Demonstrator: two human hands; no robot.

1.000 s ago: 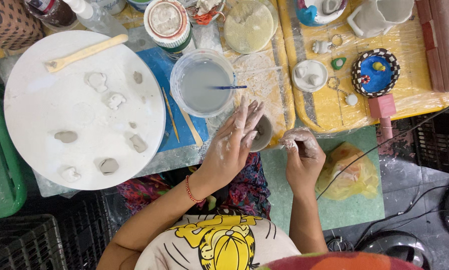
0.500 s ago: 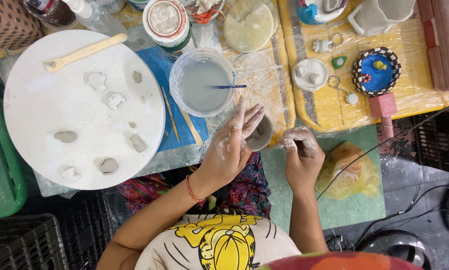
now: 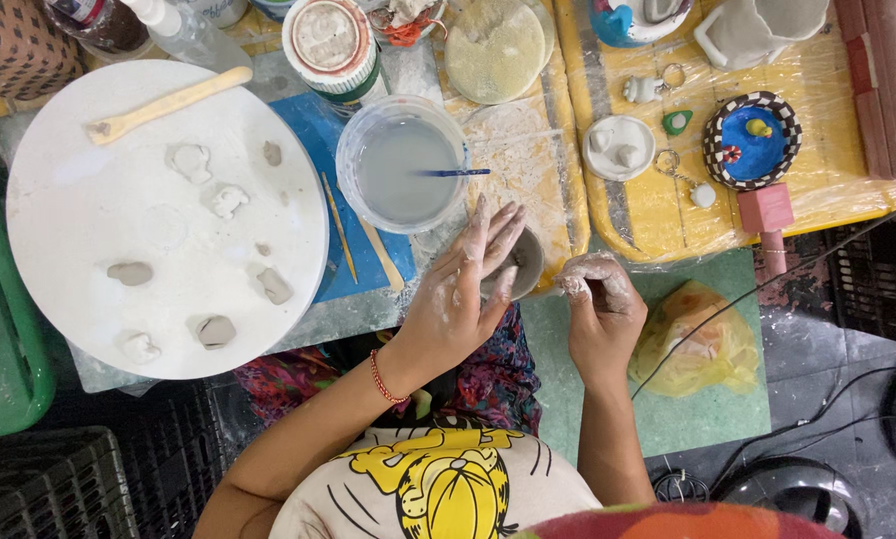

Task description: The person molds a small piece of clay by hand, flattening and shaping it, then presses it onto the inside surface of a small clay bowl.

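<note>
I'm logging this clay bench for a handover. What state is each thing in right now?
Small clay bowl: cupped in the left hand, fingers over its rim.
Right hand: clay-smeared, fingers curled closed, apart from the bowl.
Water tub: upright, filled with cloudy water, blue stick resting in it.
White round board: flat, scattered with clay lumps, wooden tool lying on top.
Yellow bag: crumpled on the green mat.

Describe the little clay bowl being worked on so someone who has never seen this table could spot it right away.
Start at the big round white board, then move right past the clear tub of cloudy water. Just below that tub, the left hand cups a small grey clay bowl at the table's near edge. Unlike the flat clay scraps on the board, it is hollow and held in a hand.
</note>
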